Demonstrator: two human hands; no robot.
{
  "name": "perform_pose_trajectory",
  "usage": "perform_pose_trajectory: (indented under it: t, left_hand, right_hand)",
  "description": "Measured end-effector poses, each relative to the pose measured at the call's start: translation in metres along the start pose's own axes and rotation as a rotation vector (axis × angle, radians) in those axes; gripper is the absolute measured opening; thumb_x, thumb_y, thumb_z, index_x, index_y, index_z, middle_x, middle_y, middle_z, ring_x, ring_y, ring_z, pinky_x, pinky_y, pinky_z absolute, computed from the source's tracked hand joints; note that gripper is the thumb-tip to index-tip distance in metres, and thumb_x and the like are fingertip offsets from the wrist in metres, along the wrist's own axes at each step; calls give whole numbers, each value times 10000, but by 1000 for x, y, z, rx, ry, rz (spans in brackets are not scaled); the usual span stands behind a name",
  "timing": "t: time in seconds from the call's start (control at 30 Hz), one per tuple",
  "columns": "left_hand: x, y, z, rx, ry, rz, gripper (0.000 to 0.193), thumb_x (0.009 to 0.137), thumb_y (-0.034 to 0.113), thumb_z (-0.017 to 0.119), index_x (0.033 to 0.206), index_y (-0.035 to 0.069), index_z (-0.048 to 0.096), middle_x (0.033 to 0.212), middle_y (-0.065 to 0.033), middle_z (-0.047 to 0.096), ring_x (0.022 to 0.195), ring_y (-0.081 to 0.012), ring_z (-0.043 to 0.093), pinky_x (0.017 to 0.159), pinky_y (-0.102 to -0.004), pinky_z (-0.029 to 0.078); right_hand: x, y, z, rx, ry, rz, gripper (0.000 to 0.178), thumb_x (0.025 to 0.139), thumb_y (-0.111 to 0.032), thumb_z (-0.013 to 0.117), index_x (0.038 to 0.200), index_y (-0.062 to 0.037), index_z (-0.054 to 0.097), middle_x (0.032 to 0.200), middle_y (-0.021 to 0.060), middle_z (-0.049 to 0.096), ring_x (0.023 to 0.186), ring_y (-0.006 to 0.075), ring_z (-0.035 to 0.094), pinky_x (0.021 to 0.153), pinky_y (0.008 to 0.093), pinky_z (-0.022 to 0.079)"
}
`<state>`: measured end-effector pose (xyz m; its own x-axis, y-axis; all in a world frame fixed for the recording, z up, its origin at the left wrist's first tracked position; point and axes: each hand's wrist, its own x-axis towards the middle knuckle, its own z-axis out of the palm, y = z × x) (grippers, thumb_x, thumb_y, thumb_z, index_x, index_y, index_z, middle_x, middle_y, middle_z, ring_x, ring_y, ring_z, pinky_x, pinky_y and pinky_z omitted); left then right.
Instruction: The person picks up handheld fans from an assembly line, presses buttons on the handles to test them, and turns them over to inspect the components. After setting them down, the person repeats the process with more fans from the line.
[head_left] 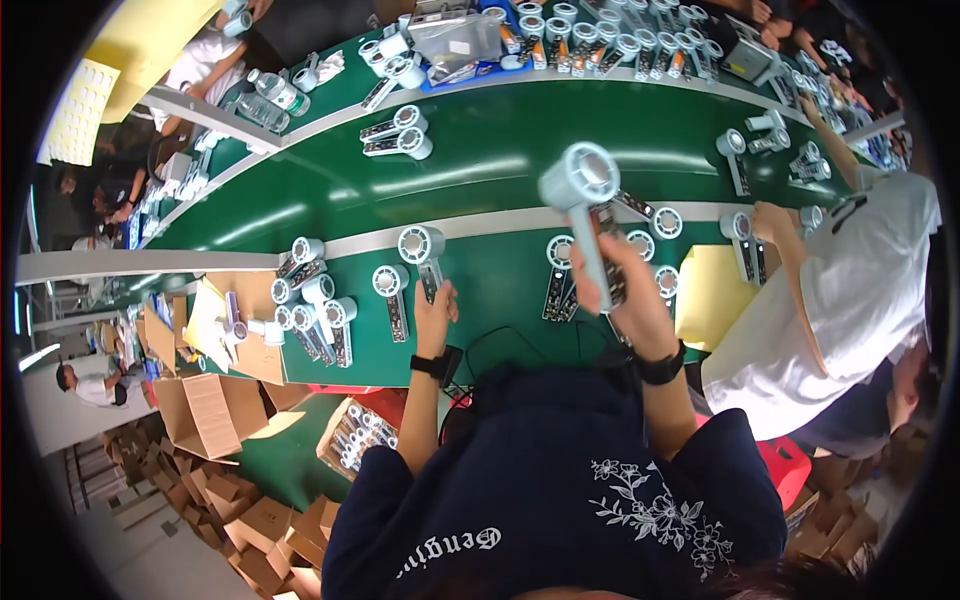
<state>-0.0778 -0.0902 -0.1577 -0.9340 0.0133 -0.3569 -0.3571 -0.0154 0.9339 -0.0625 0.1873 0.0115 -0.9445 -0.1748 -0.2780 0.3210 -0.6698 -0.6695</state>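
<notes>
My right hand (637, 295) is closed round the handle of a pale blue handheld fan (580, 178), raised above the green table with its round head up. Dark inner parts show along that handle. My left hand (436, 318) grips the handle of a second handheld fan (421, 243), lower and close to the tabletop. Just left of it lies another fan (390, 282), its handle open over a circuit board. Beside my right hand several more open-handled fans (560, 252) lie on the table, some partly hidden by the hand.
A cluster of fans (318, 290) lies at the left, near cardboard (255, 320). Beyond a metal rail is a green belt (480, 160) carrying a pair of fans (408, 143). At right sits a co-worker in a white shirt (830, 290), beside a yellow sheet (708, 290).
</notes>
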Motion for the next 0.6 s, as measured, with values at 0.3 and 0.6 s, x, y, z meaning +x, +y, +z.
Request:
perform_pose_trajectory:
  t: [0.3, 0.6]
  left_hand:
    - [-94, 96, 41, -334, -229, 132, 369, 959, 295, 367, 1237, 51, 361, 861, -45, 480, 567, -99, 453, 425, -226, 365]
    - [-145, 159, 51, -373, -178, 256, 426, 945, 300, 383, 1278, 42, 321, 969, -83, 482, 555, -99, 459, 353, -213, 350]
  right_hand:
    - [-50, 28, 49, -68, -142, -34, 376, 941, -205, 414, 1260, -18, 344, 930, 86, 489, 630, 111, 480, 505, 253, 411]
    - [-68, 36, 65, -115, -181, -150, 397, 926, -134, 432, 1286, -20, 307, 982, 94, 485, 695, 121, 485, 590, 266, 417]
